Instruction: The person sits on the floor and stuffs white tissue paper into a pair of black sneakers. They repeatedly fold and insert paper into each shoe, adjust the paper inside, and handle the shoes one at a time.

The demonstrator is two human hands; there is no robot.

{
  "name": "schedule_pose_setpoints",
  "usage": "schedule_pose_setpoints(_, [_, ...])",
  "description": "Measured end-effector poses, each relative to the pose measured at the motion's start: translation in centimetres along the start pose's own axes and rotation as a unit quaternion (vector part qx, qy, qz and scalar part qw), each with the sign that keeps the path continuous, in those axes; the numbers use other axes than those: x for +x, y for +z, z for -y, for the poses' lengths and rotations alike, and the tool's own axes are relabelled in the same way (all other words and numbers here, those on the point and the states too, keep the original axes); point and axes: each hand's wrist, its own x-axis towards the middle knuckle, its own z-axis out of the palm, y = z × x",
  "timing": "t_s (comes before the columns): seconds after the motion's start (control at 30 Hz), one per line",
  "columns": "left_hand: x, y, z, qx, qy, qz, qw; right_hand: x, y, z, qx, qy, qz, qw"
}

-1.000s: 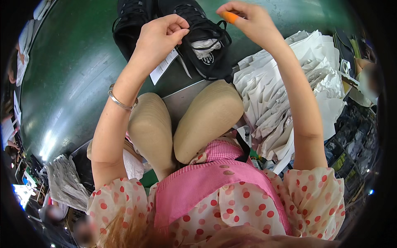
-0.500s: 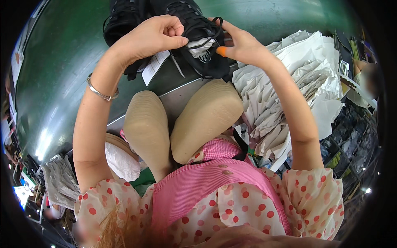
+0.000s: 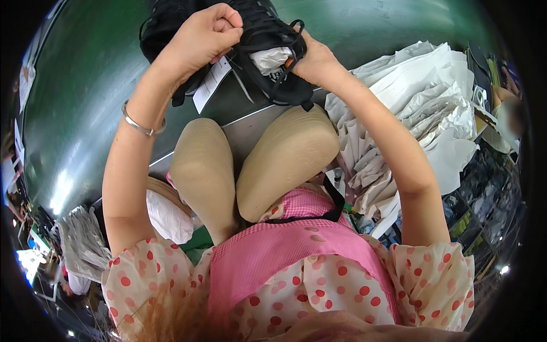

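A pair of black lace-up shoes lies at the far edge of my view; the right-hand shoe [image 3: 292, 96] has its heel toward me, with crumpled white paper [image 3: 270, 59] in its opening. My right hand [image 3: 314, 61] grips this shoe's collar from the right, the orange-covered thumb tip inside the opening. Above the laces, my left hand [image 3: 208, 35] is closed in a pinch; whatever it holds is hidden. It partly covers the left-hand shoe [image 3: 156, 39]. A white paper tag [image 3: 211, 85] hangs between the shoes. A loop of black lace [image 3: 297, 26] stands beside my right hand.
The shoes rest on a shiny green work surface [image 3: 85, 108], its near edge just beyond my knees. A heap of creased white paper sheets [image 3: 421, 97] lies to the right. Grey-white wrapping [image 3: 82, 239] sits at lower left.
My left hand has moved farther away and slightly left, up along the laces. My right hand has closed in on the collar, its thumb going into the opening.
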Motion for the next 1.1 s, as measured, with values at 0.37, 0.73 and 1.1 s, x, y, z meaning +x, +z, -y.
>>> schedule_pose_setpoints(0.37, [-2.8,1.9,0.6,0.041,0.096,-0.085,0.991,1.2,1.0,-1.8,-0.016,0.013,0.01,1.0])
schedule_pose_setpoints(0.73, [0.5,-1.6,1.6,-0.197,0.023,-0.083,0.977,2.3,1.8,-3.3,-0.009,-0.033,0.024,0.999])
schedule_pose_setpoints(1.1, [-3.7,3.0,1.2,0.056,0.092,-0.188,0.976,1.8,1.3,-2.0,-0.011,-0.027,0.034,0.999])
